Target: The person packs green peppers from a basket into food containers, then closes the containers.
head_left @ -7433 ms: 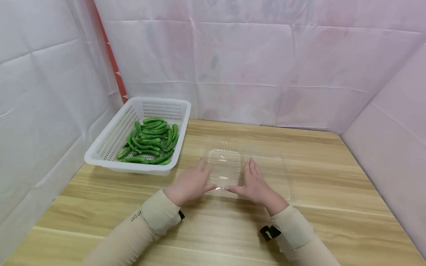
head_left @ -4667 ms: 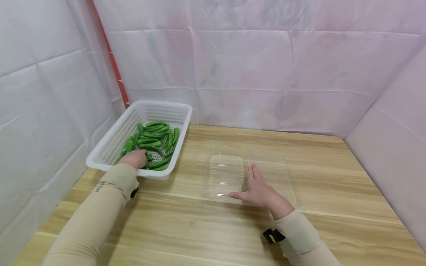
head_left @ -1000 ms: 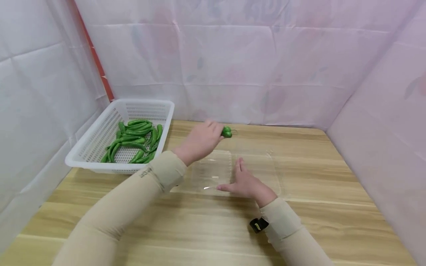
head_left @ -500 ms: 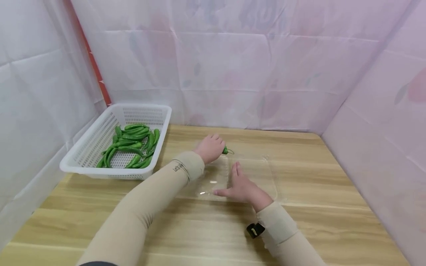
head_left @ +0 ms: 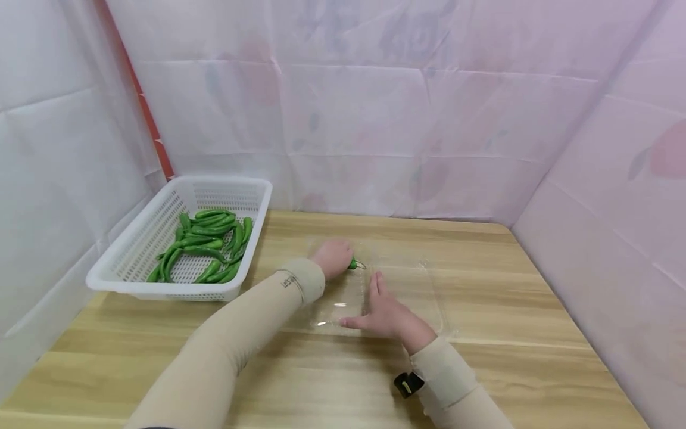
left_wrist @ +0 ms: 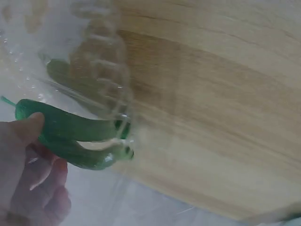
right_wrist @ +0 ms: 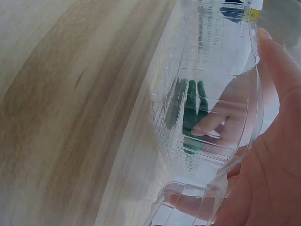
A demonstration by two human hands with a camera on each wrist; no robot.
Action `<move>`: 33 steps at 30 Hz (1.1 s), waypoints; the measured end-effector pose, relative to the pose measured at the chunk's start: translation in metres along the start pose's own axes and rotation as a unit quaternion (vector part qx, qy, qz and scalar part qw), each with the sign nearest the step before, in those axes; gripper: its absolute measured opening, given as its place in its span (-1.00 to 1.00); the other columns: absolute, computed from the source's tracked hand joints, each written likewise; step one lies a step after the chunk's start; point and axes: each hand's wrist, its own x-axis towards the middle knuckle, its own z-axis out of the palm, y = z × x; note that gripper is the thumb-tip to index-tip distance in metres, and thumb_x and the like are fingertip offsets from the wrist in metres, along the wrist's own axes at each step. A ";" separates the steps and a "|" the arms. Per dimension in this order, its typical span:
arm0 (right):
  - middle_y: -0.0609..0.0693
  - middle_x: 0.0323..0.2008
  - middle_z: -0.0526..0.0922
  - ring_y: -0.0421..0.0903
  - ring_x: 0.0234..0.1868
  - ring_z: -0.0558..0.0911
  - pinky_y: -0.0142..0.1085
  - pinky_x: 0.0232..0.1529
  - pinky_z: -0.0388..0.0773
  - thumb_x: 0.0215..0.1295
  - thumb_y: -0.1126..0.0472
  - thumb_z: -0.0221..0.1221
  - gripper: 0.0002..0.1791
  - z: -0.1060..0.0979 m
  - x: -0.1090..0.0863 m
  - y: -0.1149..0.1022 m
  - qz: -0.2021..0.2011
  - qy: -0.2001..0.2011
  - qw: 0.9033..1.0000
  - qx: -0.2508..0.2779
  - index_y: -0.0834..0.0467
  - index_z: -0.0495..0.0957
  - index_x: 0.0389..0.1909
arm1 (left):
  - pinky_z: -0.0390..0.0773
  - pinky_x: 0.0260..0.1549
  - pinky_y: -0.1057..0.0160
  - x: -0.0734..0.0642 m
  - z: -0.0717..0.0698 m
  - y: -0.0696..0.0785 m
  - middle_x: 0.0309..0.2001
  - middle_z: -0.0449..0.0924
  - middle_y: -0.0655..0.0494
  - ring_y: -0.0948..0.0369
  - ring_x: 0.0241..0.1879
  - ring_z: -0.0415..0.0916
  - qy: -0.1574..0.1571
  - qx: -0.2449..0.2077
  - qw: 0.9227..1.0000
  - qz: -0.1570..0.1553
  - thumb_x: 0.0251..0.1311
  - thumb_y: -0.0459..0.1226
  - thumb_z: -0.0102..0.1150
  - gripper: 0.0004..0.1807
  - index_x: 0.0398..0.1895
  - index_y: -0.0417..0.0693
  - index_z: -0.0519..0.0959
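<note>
My left hand pinches two green chili peppers side by side between thumb and fingers, at the far part of a clear plastic clamshell box. In the head view only a stem end shows beyond the hand. The left wrist view shows the peppers close at the box's ribbed wall, their tips pointing away from the palm. My right hand rests at the box, fingers straight and thumb spread along its near edge. In the right wrist view, the peppers show through the clear wall.
A white perforated basket stands at the back left with several green peppers in it. The box's flat clear lid lies opened to the right on the wooden table. Cloth-covered walls enclose the back and sides.
My left hand has reached into the basket, taken two chili peppers, carried them right and lowered them to the box. My right hand has stayed at the box.
</note>
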 end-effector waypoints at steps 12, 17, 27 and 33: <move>0.36 0.39 -0.38 0.32 0.35 -0.03 0.06 0.24 0.16 -0.06 -0.40 0.21 0.37 0.001 -0.002 -0.002 0.000 -0.004 1.000 -0.022 0.43 -0.34 0.37 | 0.58 -0.30 0.15 -0.006 0.008 -0.004 -0.25 0.58 0.05 0.11 -0.27 0.55 0.000 -0.103 0.993 -0.056 0.30 -0.20 0.03 -0.83 -0.27 -0.05 0.60; 0.40 0.38 -0.37 0.33 0.35 -0.05 0.06 0.25 0.13 -0.05 -0.37 0.23 0.36 0.000 0.001 -0.003 -0.006 0.001 1.000 -0.014 0.46 -0.34 0.36 | 0.59 -0.34 0.14 -0.011 0.003 -0.005 -0.32 0.59 0.05 0.10 -0.32 0.56 0.009 -0.131 0.987 -0.094 0.31 -0.27 -0.01 -0.85 -0.36 -0.06 0.56; 0.38 0.39 -0.36 0.29 0.36 -0.04 0.04 0.26 0.14 -0.06 -0.39 0.23 0.38 -0.001 0.000 -0.003 0.005 0.002 1.000 -0.019 0.44 -0.36 0.37 | 0.58 -0.49 0.17 -0.016 0.006 -0.002 -0.43 0.60 0.09 0.16 -0.47 0.53 -0.010 -0.036 0.999 -0.018 0.22 -0.26 0.07 -0.83 -0.43 -0.02 0.65; 0.37 0.39 -0.38 0.29 0.37 -0.07 0.04 0.26 0.13 -0.06 -0.40 0.21 0.39 -0.002 0.001 -0.003 0.007 -0.005 1.000 -0.020 0.43 -0.37 0.37 | 0.59 -0.43 0.13 -0.017 -0.002 -0.002 -0.35 0.62 0.05 0.12 -0.39 0.55 -0.023 -0.076 0.997 -0.018 0.17 -0.29 0.13 -0.91 -0.38 -0.03 0.63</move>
